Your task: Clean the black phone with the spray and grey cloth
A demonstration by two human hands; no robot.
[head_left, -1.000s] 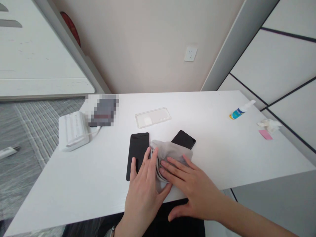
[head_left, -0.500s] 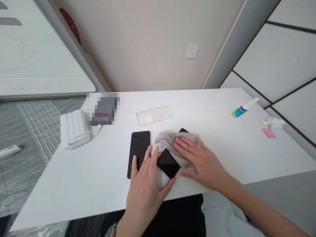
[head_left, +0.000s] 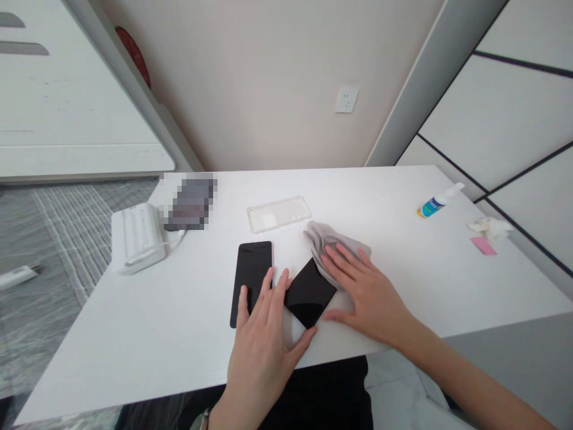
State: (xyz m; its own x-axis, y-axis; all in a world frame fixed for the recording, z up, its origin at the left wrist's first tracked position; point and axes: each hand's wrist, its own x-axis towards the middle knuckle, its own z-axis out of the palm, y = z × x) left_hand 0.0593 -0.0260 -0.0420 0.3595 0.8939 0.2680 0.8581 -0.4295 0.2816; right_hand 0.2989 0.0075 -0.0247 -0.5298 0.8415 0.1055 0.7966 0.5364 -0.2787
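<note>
— Left hand [head_left: 262,341], in which state?
— Clamped on black phone [head_left: 310,291], by its edges, close to nearer edge of desk [head_left: 380,206].
— And right hand [head_left: 371,291]?
— Laid flat, thumb apart from fingers, upon gray cloth [head_left: 333,237] covering farther part of black phone.

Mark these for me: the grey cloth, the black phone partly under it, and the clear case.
Grey cloth [head_left: 332,236], head view: on its upper folds.
Black phone [head_left: 310,291], head view: on its uncovered dark face.
Clear case [head_left: 283,212], head view: middle of its flat panel.
</note>
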